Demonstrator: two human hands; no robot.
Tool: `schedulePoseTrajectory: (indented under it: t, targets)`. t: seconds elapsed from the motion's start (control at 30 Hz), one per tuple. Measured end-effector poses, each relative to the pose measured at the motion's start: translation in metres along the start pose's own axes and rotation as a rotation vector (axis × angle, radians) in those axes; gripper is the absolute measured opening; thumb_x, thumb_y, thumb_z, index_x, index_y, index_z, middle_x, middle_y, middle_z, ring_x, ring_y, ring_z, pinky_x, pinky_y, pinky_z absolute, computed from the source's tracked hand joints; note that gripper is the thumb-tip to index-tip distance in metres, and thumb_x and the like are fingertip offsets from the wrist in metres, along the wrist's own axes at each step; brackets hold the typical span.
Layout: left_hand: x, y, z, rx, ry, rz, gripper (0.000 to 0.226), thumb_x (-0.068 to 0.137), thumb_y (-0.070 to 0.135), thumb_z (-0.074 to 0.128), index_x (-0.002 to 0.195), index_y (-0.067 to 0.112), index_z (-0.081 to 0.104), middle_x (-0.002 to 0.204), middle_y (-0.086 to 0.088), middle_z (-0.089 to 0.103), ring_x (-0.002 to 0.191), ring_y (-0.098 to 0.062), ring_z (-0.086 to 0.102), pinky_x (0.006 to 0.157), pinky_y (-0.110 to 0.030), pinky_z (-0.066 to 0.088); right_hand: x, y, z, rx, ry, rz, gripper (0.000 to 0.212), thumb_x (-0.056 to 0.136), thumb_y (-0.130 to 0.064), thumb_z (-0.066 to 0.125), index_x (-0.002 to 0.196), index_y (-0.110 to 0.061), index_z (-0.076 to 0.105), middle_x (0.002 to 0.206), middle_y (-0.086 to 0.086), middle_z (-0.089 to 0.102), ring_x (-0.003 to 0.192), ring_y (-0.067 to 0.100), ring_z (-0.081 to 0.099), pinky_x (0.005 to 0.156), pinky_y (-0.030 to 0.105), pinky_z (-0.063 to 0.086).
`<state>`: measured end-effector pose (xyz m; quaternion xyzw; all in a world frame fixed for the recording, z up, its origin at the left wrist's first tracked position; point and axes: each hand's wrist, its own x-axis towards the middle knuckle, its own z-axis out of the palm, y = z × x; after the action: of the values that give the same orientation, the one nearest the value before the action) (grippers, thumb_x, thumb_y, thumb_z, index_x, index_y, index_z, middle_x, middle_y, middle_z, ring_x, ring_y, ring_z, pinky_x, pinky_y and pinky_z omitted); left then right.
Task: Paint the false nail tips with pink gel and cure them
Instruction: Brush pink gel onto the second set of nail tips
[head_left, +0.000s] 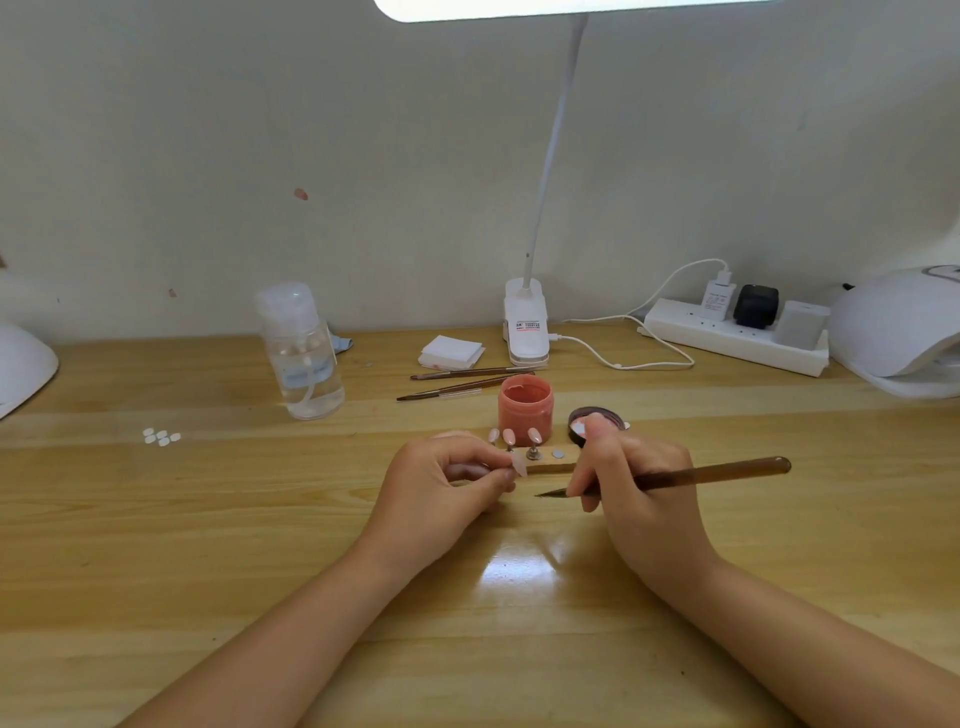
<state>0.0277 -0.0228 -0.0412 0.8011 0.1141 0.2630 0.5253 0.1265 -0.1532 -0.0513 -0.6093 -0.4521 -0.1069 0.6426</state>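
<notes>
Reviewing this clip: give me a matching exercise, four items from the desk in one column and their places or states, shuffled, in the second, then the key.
Column 1
1. Open pink gel jar
2. Brown-handled thin brush
3. Clear plastic pump bottle
4. Small pale false nail tip on its stand

Column 2
A. Pinched by the left hand
B. Standing on the wooden desk, far left of the jar
C. Gripped by the right hand, bristles pointing left
D. Standing lidless behind the wooden nail holder strip

Pairs: 1-D, 2-C, 3-B, 4-A
</notes>
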Motion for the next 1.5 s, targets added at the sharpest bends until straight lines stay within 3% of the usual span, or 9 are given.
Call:
schedulePoseTrajectory:
  t: [0.1, 0.23, 0.5, 0.73, 0.87, 0.97, 1.3, 1.4, 1.5]
  targets:
    - [-0.0006, 0.001, -0.0005, 0.017, 0.014, 0.034, 0.033, 0.073, 0.0, 0.071, 0.067, 0.032, 0.072, 0.079, 0.01, 0.067, 0.073, -0.003, 0.065, 0.064, -0.013, 0.05, 0.0008, -0.0011, -0.0018, 0.054, 0.047, 0.074, 0.051, 0.085, -0.039, 0.038, 0.046, -0.012, 0.056, 0.041, 0.006, 0.049, 0.044, 0.005, 0.048, 0.051, 0.012, 0.037]
    - [-0.0007, 0.0022, 0.0001, -0.005, 0.04, 0.078, 0.026, 0.071, 0.003, 0.074, 0.066, 0.028, 0.071, 0.081, 0.007, 0.066, 0.074, 0.0, 0.065, 0.063, -0.013, 0.05, 0.0027, -0.0021, -0.0016, 0.1, 0.085, 0.099, 0.045, 0.084, -0.04, 0.037, 0.052, -0.016, 0.057, 0.048, -0.002, 0.05, 0.05, 0.003, 0.049, 0.052, 0.011, 0.036]
    - [-0.0005, 0.0001, 0.0011, -0.043, 0.034, 0.016, 0.018, 0.071, 0.01, 0.074, 0.063, 0.024, 0.068, 0.068, 0.012, 0.068, 0.065, 0.001, 0.063, 0.058, -0.014, 0.048, 0.0036, -0.0046, 0.001, -0.072, -0.002, -0.109, 0.037, 0.09, -0.021, 0.036, 0.06, -0.017, 0.056, 0.058, -0.017, 0.05, 0.057, -0.002, 0.05, 0.056, 0.008, 0.037]
    - [0.0, -0.0017, 0.0012, -0.035, 0.034, -0.022, 0.012, 0.072, 0.003, 0.074, 0.069, 0.013, 0.07, 0.072, 0.004, 0.069, 0.066, -0.004, 0.064, 0.059, -0.019, 0.05, 0.0028, -0.0052, 0.0028, -0.128, -0.098, -0.182, 0.044, 0.092, -0.02, 0.037, 0.057, -0.009, 0.061, 0.055, -0.01, 0.051, 0.052, 0.004, 0.051, 0.053, 0.009, 0.037]
    - [0.0001, -0.0029, 0.001, -0.032, 0.038, -0.036, 0.009, 0.072, 0.006, 0.075, 0.069, 0.012, 0.07, 0.071, 0.002, 0.069, 0.065, -0.005, 0.063, 0.057, -0.02, 0.05, -0.0014, -0.0044, 0.0015, -0.046, -0.109, -0.151, 0.048, 0.091, -0.02, 0.036, 0.052, -0.007, 0.061, 0.049, -0.004, 0.051, 0.049, 0.0, 0.049, 0.052, 0.007, 0.036]
    - [0.0006, -0.0031, 0.0015, -0.03, 0.046, -0.045, 0.01, 0.072, 0.007, 0.075, 0.068, 0.014, 0.07, 0.07, 0.004, 0.068, 0.064, -0.004, 0.063, 0.057, -0.02, 0.05, -0.0007, -0.0037, 0.0011, -0.014, -0.062, -0.121, 0.045, 0.091, -0.02, 0.035, 0.055, -0.009, 0.06, 0.053, -0.012, 0.05, 0.052, -0.004, 0.05, 0.055, 0.005, 0.037]
    - [0.0011, -0.0045, 0.0016, -0.042, 0.049, -0.046, 0.012, 0.071, 0.005, 0.075, 0.066, 0.014, 0.069, 0.065, 0.005, 0.067, 0.061, -0.004, 0.061, 0.055, -0.022, 0.05, -0.0019, -0.0036, 0.0027, 0.005, -0.088, -0.091, 0.049, 0.091, -0.023, 0.036, 0.052, -0.006, 0.061, 0.051, -0.009, 0.051, 0.05, -0.003, 0.051, 0.051, 0.007, 0.037]
    - [0.0011, -0.0051, 0.0016, -0.044, 0.054, -0.052, 0.014, 0.071, 0.006, 0.076, 0.065, 0.017, 0.069, 0.066, 0.006, 0.067, 0.062, -0.005, 0.062, 0.056, -0.022, 0.051, -0.001, -0.0038, 0.0018, 0.021, -0.043, -0.073, 0.042, 0.091, -0.023, 0.036, 0.056, -0.016, 0.059, 0.053, -0.014, 0.051, 0.05, -0.004, 0.051, 0.052, 0.007, 0.038]
    - [0.0013, -0.005, 0.0022, -0.059, 0.062, -0.061, 0.018, 0.071, 0.006, 0.076, 0.062, 0.02, 0.068, 0.065, 0.005, 0.068, 0.062, -0.005, 0.062, 0.055, -0.021, 0.05, 0.0009, -0.002, 0.0027, -0.015, -0.007, -0.049, 0.043, 0.09, -0.026, 0.036, 0.057, -0.011, 0.06, 0.053, -0.012, 0.053, 0.054, -0.001, 0.052, 0.055, 0.01, 0.038]
